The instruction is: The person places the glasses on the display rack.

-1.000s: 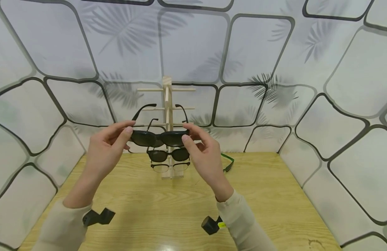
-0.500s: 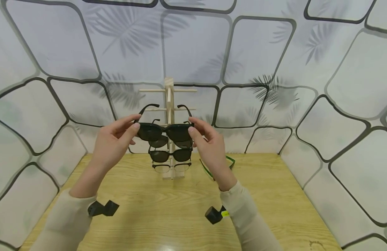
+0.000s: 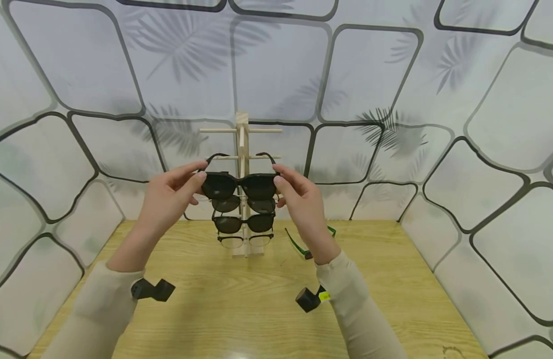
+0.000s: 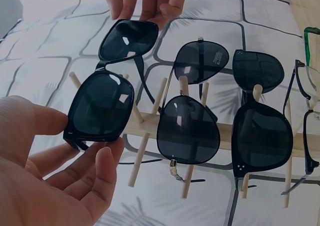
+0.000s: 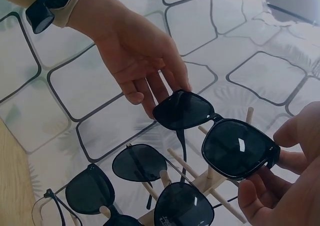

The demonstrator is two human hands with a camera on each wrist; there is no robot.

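Pinching the black sunglasses (image 3: 260,187) at one end with the left hand (image 3: 164,199), at the other with the right hand (image 3: 303,202), with thumbs and fingers closed to the frame's thickness. Held before the rack (image 3: 242,118), above three pairs already hung: metal-rimmed sunglasses (image 3: 226,204), black-rimmed sunglasses (image 3: 228,224), clear glasses (image 3: 231,242) lowest. Cannot tell whether resting on a peg. Seems past halfway, with green glasses (image 3: 297,244) still on the table (image 3: 240,309). Free room overhead near the bare top peg (image 3: 267,130); well apart from the side walls (image 3: 438,209); tight below, just above the metal-rimmed pair.
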